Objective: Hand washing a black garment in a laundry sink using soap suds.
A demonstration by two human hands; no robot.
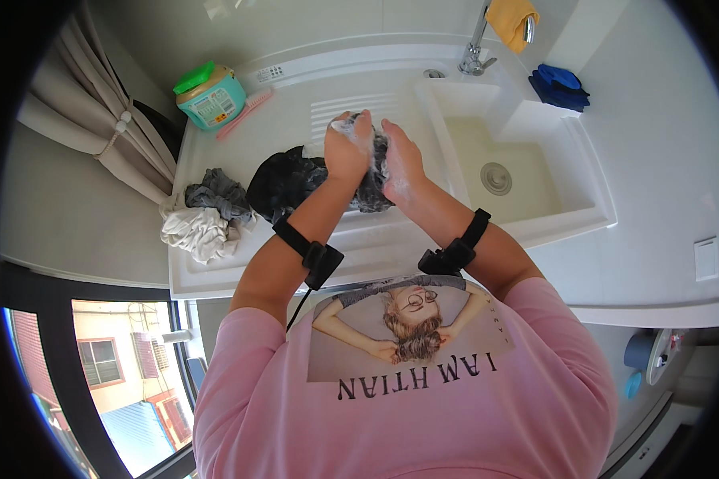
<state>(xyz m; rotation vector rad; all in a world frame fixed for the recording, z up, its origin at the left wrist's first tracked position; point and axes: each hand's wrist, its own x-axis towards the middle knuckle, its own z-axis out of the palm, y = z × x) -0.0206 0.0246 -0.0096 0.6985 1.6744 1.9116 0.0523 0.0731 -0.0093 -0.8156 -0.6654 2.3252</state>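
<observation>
A wet black garment point(291, 177) lies bunched on the ribbed washboard part of the white sink, its right end lifted and squeezed between my hands. My left hand point(348, 153), streaked with white suds, is closed round the cloth. From the other side my right hand point(404, 162) grips the same bunch, foam on its palm and wrist. Fabric and foam hide some of the fingers. To the left of the garment are a crumpled grey cloth point(218, 194) and a white cloth point(202, 232).
A green-lidded tub point(209, 100) and a pink brush point(245, 113) stand at the back left. At right is the basin point(567, 184) with cloudy water over its drain point(496, 179). A yellow cloth point(510, 22) hangs on the faucet point(473, 60); folded blue cloths point(559, 88) lie beside it.
</observation>
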